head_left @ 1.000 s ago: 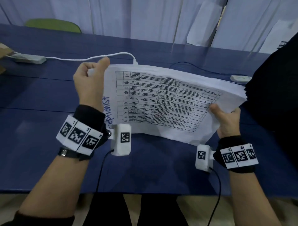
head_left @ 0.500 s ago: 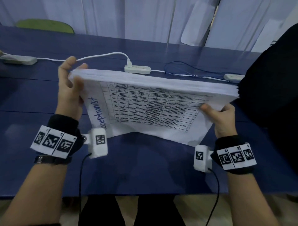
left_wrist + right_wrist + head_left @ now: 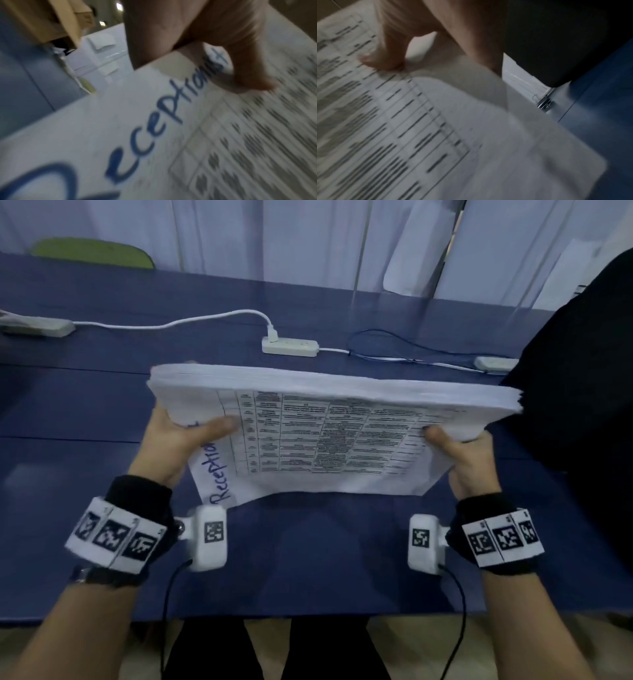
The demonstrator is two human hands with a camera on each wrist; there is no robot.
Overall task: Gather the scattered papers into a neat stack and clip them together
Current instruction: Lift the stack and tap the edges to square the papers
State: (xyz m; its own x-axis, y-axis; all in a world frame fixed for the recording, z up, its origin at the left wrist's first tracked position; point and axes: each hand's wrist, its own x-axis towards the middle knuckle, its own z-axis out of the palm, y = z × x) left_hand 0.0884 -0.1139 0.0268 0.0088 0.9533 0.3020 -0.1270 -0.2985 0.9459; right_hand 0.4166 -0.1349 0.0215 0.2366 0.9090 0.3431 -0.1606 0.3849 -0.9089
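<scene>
A thick stack of white papers (image 3: 329, 440) stands tilted on its lower edge on the blue table (image 3: 308, 559). Its front sheet shows a printed table and the blue handwritten word "Receptionist". My left hand (image 3: 178, 436) grips the stack's left side, thumb across the front sheet (image 3: 120, 121). My right hand (image 3: 459, 453) grips the right side, thumb pressed on the printed sheet (image 3: 471, 135). The other fingers are hidden behind the stack. A small metal clip (image 3: 544, 104) lies on white paper beside a black object in the right wrist view.
A white power strip (image 3: 290, 346) with cable lies behind the stack; another strip (image 3: 37, 326) sits far left and a white adapter (image 3: 495, 363) far right. A large black object (image 3: 582, 388) fills the right side. A green chair (image 3: 92, 253) stands behind the table.
My left hand slid from the stack's top left corner down to its left side, thumb now on the front sheet. The stack leaned further back. The right hand kept its grip.
</scene>
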